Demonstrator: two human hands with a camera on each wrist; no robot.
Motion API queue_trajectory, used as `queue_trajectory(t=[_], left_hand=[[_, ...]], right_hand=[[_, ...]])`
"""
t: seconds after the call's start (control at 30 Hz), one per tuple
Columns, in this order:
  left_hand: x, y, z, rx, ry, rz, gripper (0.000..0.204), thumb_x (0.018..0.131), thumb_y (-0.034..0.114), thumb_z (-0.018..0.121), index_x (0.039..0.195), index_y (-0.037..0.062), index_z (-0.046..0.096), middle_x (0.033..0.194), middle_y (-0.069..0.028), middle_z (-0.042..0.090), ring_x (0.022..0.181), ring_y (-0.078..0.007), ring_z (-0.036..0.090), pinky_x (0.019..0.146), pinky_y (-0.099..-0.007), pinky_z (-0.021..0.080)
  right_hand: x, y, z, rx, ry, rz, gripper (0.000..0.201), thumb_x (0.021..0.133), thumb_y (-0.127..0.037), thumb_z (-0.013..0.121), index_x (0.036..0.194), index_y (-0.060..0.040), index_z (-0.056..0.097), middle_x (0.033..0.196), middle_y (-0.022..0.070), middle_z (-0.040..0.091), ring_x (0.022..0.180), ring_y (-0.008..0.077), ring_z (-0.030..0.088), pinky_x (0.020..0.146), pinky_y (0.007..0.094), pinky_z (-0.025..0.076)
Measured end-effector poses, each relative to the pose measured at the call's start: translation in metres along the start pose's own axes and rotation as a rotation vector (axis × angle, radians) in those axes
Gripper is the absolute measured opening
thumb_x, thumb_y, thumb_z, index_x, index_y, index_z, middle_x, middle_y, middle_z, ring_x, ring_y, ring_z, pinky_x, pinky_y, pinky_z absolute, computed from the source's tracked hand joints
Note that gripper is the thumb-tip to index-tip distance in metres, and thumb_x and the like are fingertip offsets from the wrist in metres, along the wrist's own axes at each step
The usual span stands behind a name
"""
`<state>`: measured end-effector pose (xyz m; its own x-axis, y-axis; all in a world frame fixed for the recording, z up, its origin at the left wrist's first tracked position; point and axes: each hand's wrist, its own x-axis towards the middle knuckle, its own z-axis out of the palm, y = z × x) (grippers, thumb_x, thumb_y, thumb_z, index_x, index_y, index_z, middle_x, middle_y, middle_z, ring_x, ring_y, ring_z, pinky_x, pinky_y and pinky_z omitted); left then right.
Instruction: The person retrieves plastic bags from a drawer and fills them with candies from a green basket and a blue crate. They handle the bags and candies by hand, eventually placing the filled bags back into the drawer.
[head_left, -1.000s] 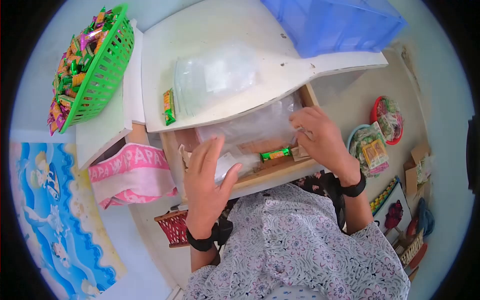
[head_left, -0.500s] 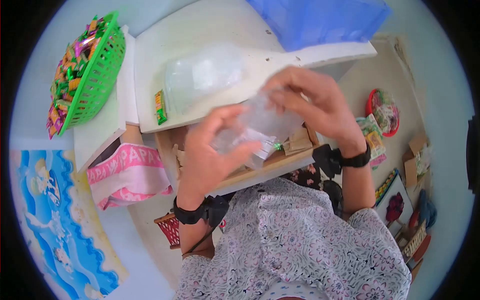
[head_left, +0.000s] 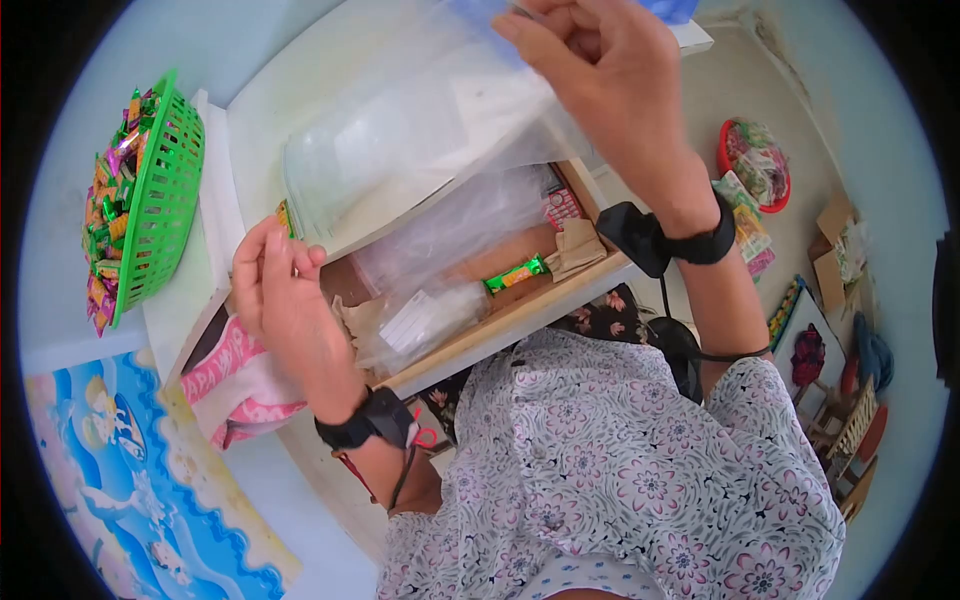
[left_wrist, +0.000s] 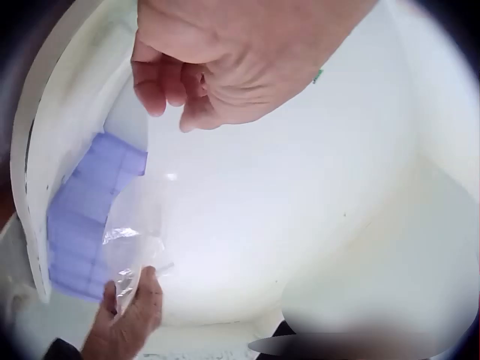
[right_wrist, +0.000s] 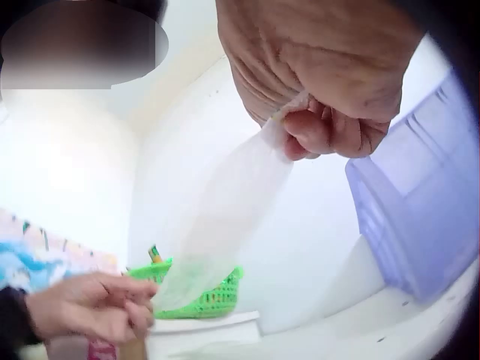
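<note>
My right hand [head_left: 625,90] is raised over the tabletop, pinching a clear plastic bag [right_wrist: 236,199] by its edge. The bag hangs thin and flat, stretching toward my left hand [head_left: 290,310]. That hand hovers at the drawer's left corner, its fingers loosely bent with nothing between them. In the right wrist view its fingertips overlap the bag's lower end. Below my hands is a pulled-out wooden drawer [head_left: 490,335] holding clear plastic sheeting [head_left: 470,225], a green-wrapped snack bar [head_left: 515,274], a white-labelled clear packet [head_left: 425,315] and torn brown paper [head_left: 577,250].
A stack of clear bags [head_left: 350,150] lies on the white table. The green basket [head_left: 165,200] at left is heaped with wrapped snacks, above a pink-and-white towel [head_left: 235,385]. A blue bin [right_wrist: 412,195] stands on the table; a red basket [head_left: 770,195] sits at right.
Both hands came up from the drawer with a clear bag between them. The right hand then carried it up and away over the table, while the left moved off to the left.
</note>
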<state>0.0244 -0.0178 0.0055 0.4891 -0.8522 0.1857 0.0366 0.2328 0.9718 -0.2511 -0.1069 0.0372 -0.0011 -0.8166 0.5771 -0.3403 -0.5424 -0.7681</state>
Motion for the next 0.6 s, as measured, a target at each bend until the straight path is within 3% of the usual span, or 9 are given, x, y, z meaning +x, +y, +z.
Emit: queue_trajectory(t=[0.1, 0.2, 0.23, 0.3, 0.43, 0.6], left_hand=[[-0.031, 0.013, 0.023, -0.268, -0.348, -0.049, 0.052, 0.102, 0.026, 0.066, 0.141, -0.005, 0.052, 0.129, -0.0139, 0.062, 0.119, -0.0218, 0.061, 0.1, -0.0376, 0.051], [-0.054, -0.006, 0.042, -0.442, -0.489, -0.025, 0.073, 0.103, 0.038, 0.063, 0.154, -0.0068, 0.037, 0.148, -0.0169, 0.051, 0.133, -0.0274, 0.054, 0.11, -0.0425, 0.046], [-0.058, 0.005, 0.049, -0.359, -0.498, -0.046, 0.079, 0.104, 0.041, 0.062, 0.158, -0.0061, 0.03, 0.154, -0.0159, 0.045, 0.136, -0.0262, 0.051, 0.111, -0.0461, 0.044], [-0.061, 0.007, 0.055, -0.316, -0.216, -0.151, 0.069, 0.106, 0.038, 0.058, 0.156, -0.005, 0.036, 0.15, -0.0163, 0.05, 0.136, -0.0262, 0.052, 0.111, -0.0475, 0.044], [-0.049, -0.003, 0.027, -0.33, -0.138, -0.299, 0.054, 0.108, 0.03, 0.054, 0.15, -0.003, 0.045, 0.135, -0.017, 0.062, 0.125, -0.0272, 0.062, 0.104, -0.0468, 0.052], [-0.043, -0.007, 0.009, -0.361, -0.073, -0.34, 0.046, 0.109, 0.029, 0.053, 0.142, -0.0029, 0.053, 0.116, -0.0167, 0.072, 0.106, -0.0281, 0.071, 0.09, -0.0467, 0.061]], right_hand=[[-0.021, -0.004, 0.017, -0.054, -0.015, -0.218, 0.02, 0.093, -0.009, 0.075, 0.11, -0.0042, 0.066, 0.083, 0.0032, 0.067, 0.07, 0.0091, 0.061, 0.06, 0.0273, 0.049], [-0.048, -0.026, 0.052, 0.008, -0.138, -0.386, 0.029, 0.087, -0.003, 0.073, 0.114, -0.0052, 0.065, 0.089, 0.0097, 0.068, 0.072, 0.0175, 0.066, 0.059, 0.0327, 0.051], [-0.055, -0.035, 0.058, 0.066, -0.219, -0.399, 0.032, 0.085, 0.0, 0.072, 0.116, -0.0047, 0.065, 0.093, 0.0123, 0.069, 0.075, 0.0212, 0.069, 0.06, 0.0349, 0.052], [-0.066, -0.036, 0.066, 0.08, -0.378, -0.33, 0.036, 0.084, 0.001, 0.07, 0.119, -0.004, 0.064, 0.1, 0.0136, 0.07, 0.083, 0.0236, 0.071, 0.067, 0.0357, 0.055], [-0.067, -0.029, 0.055, 0.425, -0.53, -0.197, 0.038, 0.088, -0.004, 0.07, 0.125, -0.0021, 0.064, 0.112, 0.0147, 0.07, 0.092, 0.0238, 0.071, 0.079, 0.0348, 0.056], [-0.044, -0.013, 0.022, 0.272, -0.26, 0.067, 0.044, 0.099, -0.016, 0.067, 0.138, 0.0015, 0.057, 0.124, 0.0109, 0.069, 0.112, 0.0174, 0.065, 0.094, 0.0353, 0.052]])
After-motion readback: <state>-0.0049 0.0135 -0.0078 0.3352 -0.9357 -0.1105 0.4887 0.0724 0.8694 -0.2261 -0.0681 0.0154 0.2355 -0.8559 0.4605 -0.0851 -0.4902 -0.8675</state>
